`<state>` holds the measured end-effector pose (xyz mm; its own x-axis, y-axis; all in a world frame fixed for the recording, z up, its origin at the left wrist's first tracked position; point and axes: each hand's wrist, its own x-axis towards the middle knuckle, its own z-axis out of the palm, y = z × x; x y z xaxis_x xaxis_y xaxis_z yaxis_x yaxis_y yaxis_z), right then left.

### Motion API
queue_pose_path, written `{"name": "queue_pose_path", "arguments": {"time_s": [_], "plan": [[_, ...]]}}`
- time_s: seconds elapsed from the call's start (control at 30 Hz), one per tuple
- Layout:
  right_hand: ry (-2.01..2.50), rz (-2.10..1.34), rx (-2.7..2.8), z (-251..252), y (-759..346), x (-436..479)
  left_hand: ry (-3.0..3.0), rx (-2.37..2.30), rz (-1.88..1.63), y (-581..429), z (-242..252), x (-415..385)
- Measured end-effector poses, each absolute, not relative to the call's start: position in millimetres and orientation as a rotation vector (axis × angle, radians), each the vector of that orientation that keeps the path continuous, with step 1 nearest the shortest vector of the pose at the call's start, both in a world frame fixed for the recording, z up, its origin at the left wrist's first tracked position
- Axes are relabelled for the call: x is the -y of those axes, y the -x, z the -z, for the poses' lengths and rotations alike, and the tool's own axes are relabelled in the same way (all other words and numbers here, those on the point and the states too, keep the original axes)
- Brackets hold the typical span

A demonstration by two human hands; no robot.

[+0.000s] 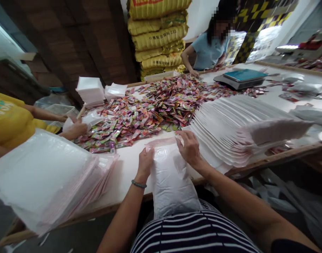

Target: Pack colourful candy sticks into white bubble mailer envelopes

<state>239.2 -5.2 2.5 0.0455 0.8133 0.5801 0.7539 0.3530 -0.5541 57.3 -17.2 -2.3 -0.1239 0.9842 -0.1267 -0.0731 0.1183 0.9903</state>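
A filled white plastic bag (pixel 171 179) with a pinkish strip along its top edge lies over the table's front edge, its lower end against my striped shirt. My left hand (pixel 145 161) grips the bag's upper left corner, thumb on top and the other fingers mostly hidden. At the upper right corner my right hand (pixel 189 147) has its fingers bent over the bag's edge. Just beyond both hands spreads a big heap of small colourful packets (pixel 150 109). Right of my right hand stands a fanned stack of white bags (pixel 242 126).
Another stack of flat white bags (pixel 42 172) overhangs the table edge at left. A scale (pixel 242 77) with a blue top stands at the back right. Two people work nearby, one in yellow (pixel 10 123) and one in light blue (pixel 209 51). Yellow sacks (pixel 161 38) are piled behind.
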Motion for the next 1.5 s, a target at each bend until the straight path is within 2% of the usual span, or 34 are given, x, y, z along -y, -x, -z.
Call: {"name": "queue_pose_path", "arguments": {"time_s": [0.07,0.2,0.27,0.37,0.43,0.5,0.57,0.7,0.77,0.9,1.03,1.1,1.3,1.5], "plan": [[1.195,0.021,2.026,-12.8,-226.7,4.7,-1.057,-1.246,-1.256,-59.8,-1.3,16.7],[1.031,-0.059,2.371,-28.3,-200.8,-5.4,-1.2,-1.265,-1.247,-65.1,-14.6,17.3],[1.058,-0.2,2.208,-29.1,-196.3,-14.3,-1.233,-1.25,-1.209,-65.7,-16.1,16.4],[1.106,-0.519,1.597,-36.4,-213.4,-20.1,-1.203,-1.238,-1.171,-64.1,-13.0,14.9],[1.036,-0.749,1.221,-47.4,-245.0,-9.8,-1.131,-1.255,-1.152,-62.1,-10.3,14.5],[0.971,-0.925,1.1,-56.6,-288.2,18.2,-1.05,-1.248,-1.149,-60.0,-8.4,13.6],[1.127,-1.003,1.256,-56.6,-331.6,62.6,-0.978,-1.22,-1.149,-57.6,-7.3,12.1],[1.744,-1.019,1.968,-29.0,-377.5,149.3,-0.841,-1.158,-1.11,-52.0,-6.9,10.8],[1.799,-0.952,2.039,-15.2,-369.2,160.4,-0.794,-1.136,-1.079,-48.4,-8.1,11.1],[1.7,-0.966,1.576,-8.7,-307.3,101.9,-0.813,-1.127,-1.022,-41.0,-13.2,10.7],[1.247,-1.534,1.229,4.2,-256.3,16.6,-0.903,-1.16,-0.976,-36.6,-6.6,5.5],[1.167,-1.674,1.179,21.7,-247.0,-6.8,-0.915,-1.196,-0.973,-34.8,5.7,1.8],[1.449,-1.387,1.407,61.3,-258.3,-10.2,-1.482,-1.539,-0.891,-27.9,41.5,4.0],[1.342,-0.819,1.855,42.2,-276.9,13.1,-2.156,-1.372,-0.775,-15.6,31.6,23.1]]}}
